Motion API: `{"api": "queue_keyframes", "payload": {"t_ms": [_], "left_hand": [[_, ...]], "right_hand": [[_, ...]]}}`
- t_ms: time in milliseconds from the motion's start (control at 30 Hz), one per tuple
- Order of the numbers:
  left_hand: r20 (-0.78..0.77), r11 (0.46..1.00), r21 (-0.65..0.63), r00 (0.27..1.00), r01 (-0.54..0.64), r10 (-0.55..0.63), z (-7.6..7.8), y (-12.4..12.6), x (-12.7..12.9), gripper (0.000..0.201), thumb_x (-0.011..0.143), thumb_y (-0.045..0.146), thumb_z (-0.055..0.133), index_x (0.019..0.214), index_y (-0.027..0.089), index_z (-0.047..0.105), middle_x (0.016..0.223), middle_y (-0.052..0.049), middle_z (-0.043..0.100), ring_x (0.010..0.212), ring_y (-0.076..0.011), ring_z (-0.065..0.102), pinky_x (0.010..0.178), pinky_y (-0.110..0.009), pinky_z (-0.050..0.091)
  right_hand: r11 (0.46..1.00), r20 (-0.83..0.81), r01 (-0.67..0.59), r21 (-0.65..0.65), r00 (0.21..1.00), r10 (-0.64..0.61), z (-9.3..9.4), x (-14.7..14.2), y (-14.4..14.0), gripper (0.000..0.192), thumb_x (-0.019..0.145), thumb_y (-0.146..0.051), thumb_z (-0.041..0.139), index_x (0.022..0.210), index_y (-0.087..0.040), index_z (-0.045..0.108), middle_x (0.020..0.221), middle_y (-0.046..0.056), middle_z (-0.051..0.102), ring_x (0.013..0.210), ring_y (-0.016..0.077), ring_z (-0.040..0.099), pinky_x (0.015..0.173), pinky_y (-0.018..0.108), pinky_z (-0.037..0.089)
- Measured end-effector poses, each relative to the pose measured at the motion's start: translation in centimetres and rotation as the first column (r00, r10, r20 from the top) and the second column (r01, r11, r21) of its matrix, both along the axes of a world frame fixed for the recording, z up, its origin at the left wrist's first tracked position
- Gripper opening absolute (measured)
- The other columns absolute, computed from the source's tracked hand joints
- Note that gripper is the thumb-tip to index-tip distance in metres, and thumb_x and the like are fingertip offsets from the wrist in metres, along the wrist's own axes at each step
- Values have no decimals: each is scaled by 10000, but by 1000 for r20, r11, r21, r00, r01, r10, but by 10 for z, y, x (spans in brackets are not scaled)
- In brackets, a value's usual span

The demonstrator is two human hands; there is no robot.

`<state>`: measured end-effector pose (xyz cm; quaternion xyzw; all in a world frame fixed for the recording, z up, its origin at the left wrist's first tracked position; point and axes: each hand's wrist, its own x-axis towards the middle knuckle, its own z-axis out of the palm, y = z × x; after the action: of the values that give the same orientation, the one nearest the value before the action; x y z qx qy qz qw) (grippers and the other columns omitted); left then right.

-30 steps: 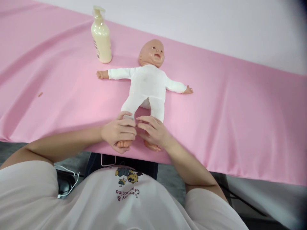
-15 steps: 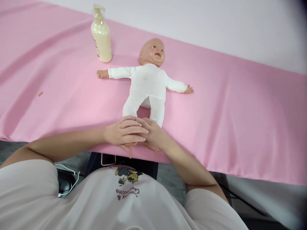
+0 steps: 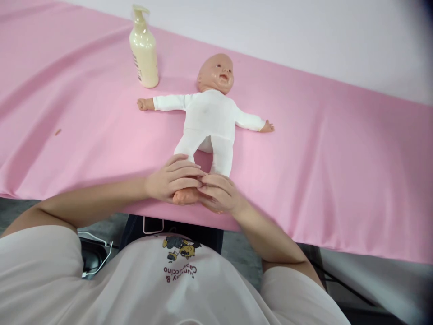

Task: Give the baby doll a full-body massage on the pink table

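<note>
Both your hands wrap the doll's feet at the table's 6 o'clock edge.
Your left hand cups the doll's foot; your right hand closes beside it. Next, I'd judge, gentle rubbing; lotion bottle at 11 o'clock.

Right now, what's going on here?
A person has both hands on the feet of a plastic baby doll in a white bodysuit, which lies face up, arms spread, on a pink cloth-covered table. The left hand cups one bare foot near the table's front edge; the right hand covers the other foot, fingertips touching the left hand's. A cream pump lotion bottle stands upright beyond the doll's arm.
</note>
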<state>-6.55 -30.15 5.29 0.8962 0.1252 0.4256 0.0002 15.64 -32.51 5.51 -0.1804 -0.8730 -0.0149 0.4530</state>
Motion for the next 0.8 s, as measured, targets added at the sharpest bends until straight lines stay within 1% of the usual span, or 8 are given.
{"api": "queue_keyframes", "payload": {"t_ms": [67,167,233,333,533,633,733,800], "left_hand": [[6,1000,5,1000,21,-21,1,1,0,342,928,509,600,1138,239,611,1151,-57,740,1162,-203,647,1115,-438,459],[2,999,-22,999,47,-47,-1,3,-2,509,865,658,609,1153,238,612,1140,-65,740,1220,-239,610,1177,-487,400],[-2,997,-28,997,73,-73,-3,3,-4,606,819,737,607,1151,230,624,1121,-74,739,1233,-259,596,1204,-513,366],[-11,996,-19,996,88,-88,-4,4,-5,603,848,754,549,1136,232,639,1088,-60,741,1200,-252,613,1223,-519,343],[77,998,8,995,67,-68,-2,3,-2,607,901,699,510,1138,150,618,1023,-91,739,1116,-246,629,1213,-470,365],[82,996,3,993,85,-85,-2,2,-2,534,930,647,519,1151,168,600,1023,-74,745,1123,-228,629,1221,-460,354],[42,993,-7,992,118,-117,-2,2,-1,497,915,620,570,1181,200,583,1042,-52,749,1129,-221,631,1249,-477,298],[1,993,-12,993,118,-118,-2,2,0,493,871,605,637,1178,223,587,1033,-45,743,1123,-227,631,1264,-485,255]], "right_hand": [[999,-26,-47,3,999,47,-1,-1,0,51,969,-229,616,984,-207,572,933,46,672,865,136,670,773,298,634],[991,-4,-134,-17,991,134,2,-5,1,97,974,-171,577,892,-204,537,783,12,636,742,131,619,733,298,610],[988,38,-155,-18,987,155,5,-8,1,154,967,-126,551,851,-217,508,718,-7,618,679,131,584,687,288,589],[988,82,-149,-31,985,151,8,-9,2,186,965,-144,556,818,-237,489,676,-25,608,642,133,563,678,279,575],[983,230,-146,-112,959,168,3,-5,3,263,1000,-351,553,772,-220,545,694,0,658,706,156,613,759,328,563],[973,297,-163,-161,933,205,0,-5,4,307,1029,-368,482,807,-198,611,735,27,691,725,167,625,759,354,556],[963,327,-185,-197,913,242,0,-7,5,292,1025,-352,490,869,-185,673,835,52,730,846,187,667,847,381,568],[962,331,-204,-183,908,256,0,-9,5,256,1009,-337,521,910,-181,698,893,58,746,918,199,678,910,398,568]]}}
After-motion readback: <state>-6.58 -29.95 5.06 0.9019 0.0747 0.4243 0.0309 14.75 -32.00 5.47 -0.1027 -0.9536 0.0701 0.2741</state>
